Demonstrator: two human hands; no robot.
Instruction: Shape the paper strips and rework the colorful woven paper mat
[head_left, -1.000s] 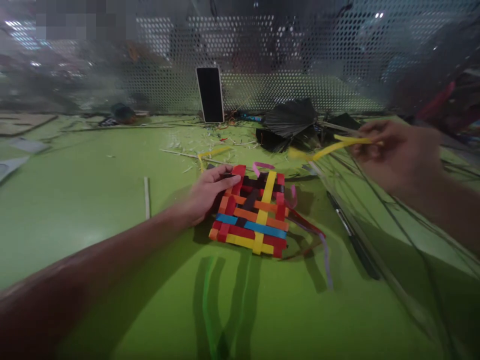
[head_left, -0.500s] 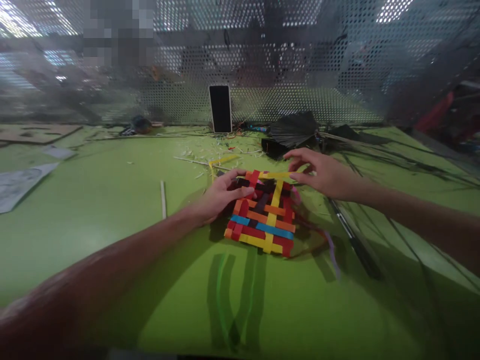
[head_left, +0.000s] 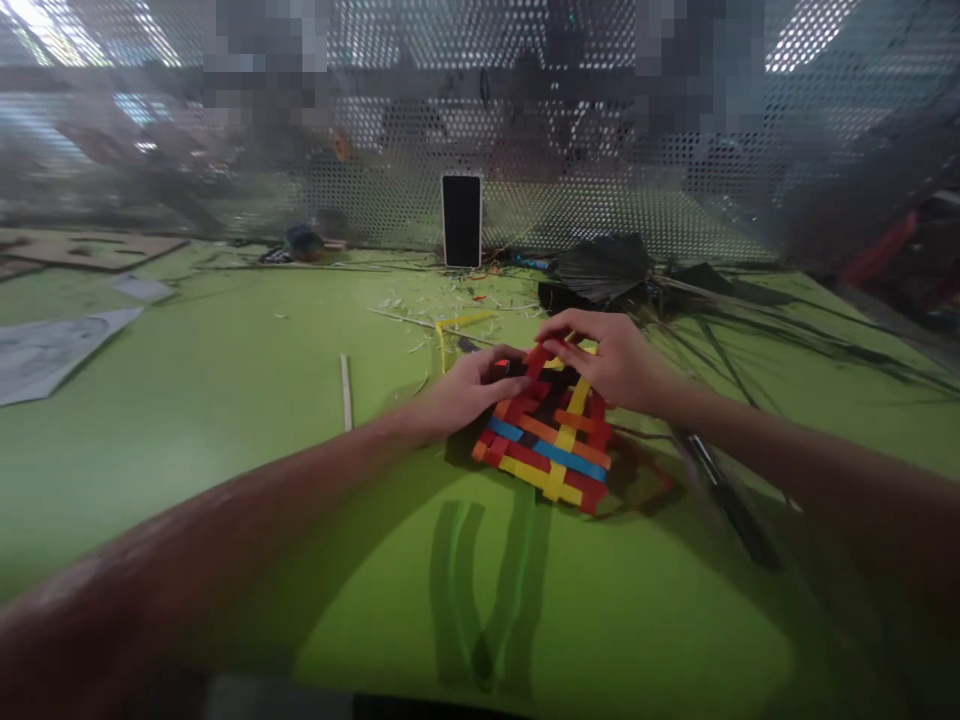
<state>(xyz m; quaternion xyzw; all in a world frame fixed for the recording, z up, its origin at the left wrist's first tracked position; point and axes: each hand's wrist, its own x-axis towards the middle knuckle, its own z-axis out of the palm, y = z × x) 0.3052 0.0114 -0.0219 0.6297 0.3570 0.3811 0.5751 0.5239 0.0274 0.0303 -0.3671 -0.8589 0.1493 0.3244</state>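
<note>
Our left hand [head_left: 471, 390] lies on the near-left corner of the woven mat of paper strips [head_left: 547, 440], fingers loosely curled and pressing down on the weave; it pins the mat rather than closing around anything. Our right hand [head_left: 611, 355] sits at the mat's far edge, thumb and forefinger pinched together over the red and yellow strip ends there; what exactly sits between the fingertips we cannot tell through the blur. The two hands nearly meet at the far-left corner of the mat. The mat lies flat on the green table [head_left: 225, 400], roughly central, turned slightly clockwise, its near edge marked by a yellow strip and a blue one crossing just behind it. Open room: bare green surface to the near side and the left of the mat, broken only by a thin pale stick [head_left: 346, 392] lying well left of the left hand. To the right a dark pen-like tool [head_left: 724, 495] lies near the mat's right edge, beneath our right forearm. Beyond the mat we note scraps and trimmings, a loose yellow strip [head_left: 461, 322], and a heap of dark fan-like material [head_left: 600, 268]. A phone [head_left: 461, 220] stands upright against the perforated metal screen [head_left: 675, 200] at the table's far edge. Both forearms reach in from the near corners, converging on the mat, wrists low.
</note>
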